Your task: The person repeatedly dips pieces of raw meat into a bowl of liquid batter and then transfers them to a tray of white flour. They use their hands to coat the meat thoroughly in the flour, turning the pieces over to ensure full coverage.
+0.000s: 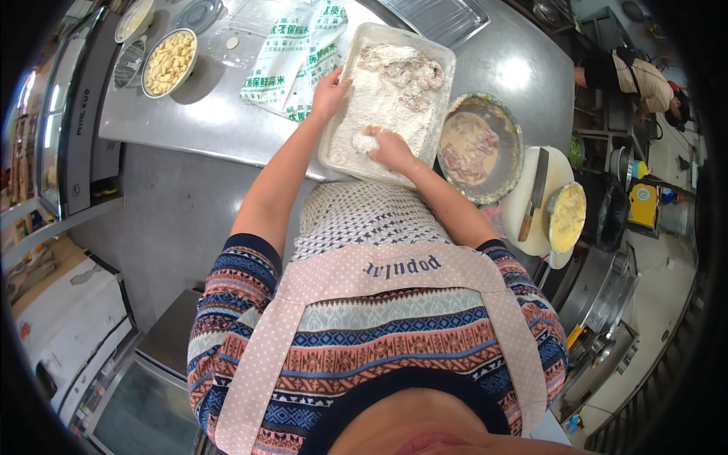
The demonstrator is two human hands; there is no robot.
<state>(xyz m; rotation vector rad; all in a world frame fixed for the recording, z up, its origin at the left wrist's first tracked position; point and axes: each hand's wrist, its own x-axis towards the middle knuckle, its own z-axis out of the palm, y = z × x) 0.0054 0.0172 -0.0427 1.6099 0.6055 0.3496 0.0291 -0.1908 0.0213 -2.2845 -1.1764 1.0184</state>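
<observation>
A pale rectangular plastic tub (pixel 447 108) holds white flour (pixel 369 99), with flour-dusted meat pieces (pixel 415 74) heaped at its far end. On the tub's left rim rests my left hand (pixel 331 94), thumb over the edge and fingers outside. My right hand (pixel 392 150) reaches into the near part of the flour. Its fingers are bent and thickly coated in white; whether they grip a piece is hidden. Just right of the tub stands a metal bowl (pixel 515 133) with raw meat (pixel 469 153) in a beige batter.
A knife (pixel 537 185) lies on a white cutting board (pixel 554 165) beside a bowl of yellow mixture (pixel 567 219). Printed plastic bags (pixel 284 62) and a bowl of peeled garlic cloves (pixel 169 62) are at left. A metal tray (pixel 446 20) lies behind. A person (pixel 642 79) is far right.
</observation>
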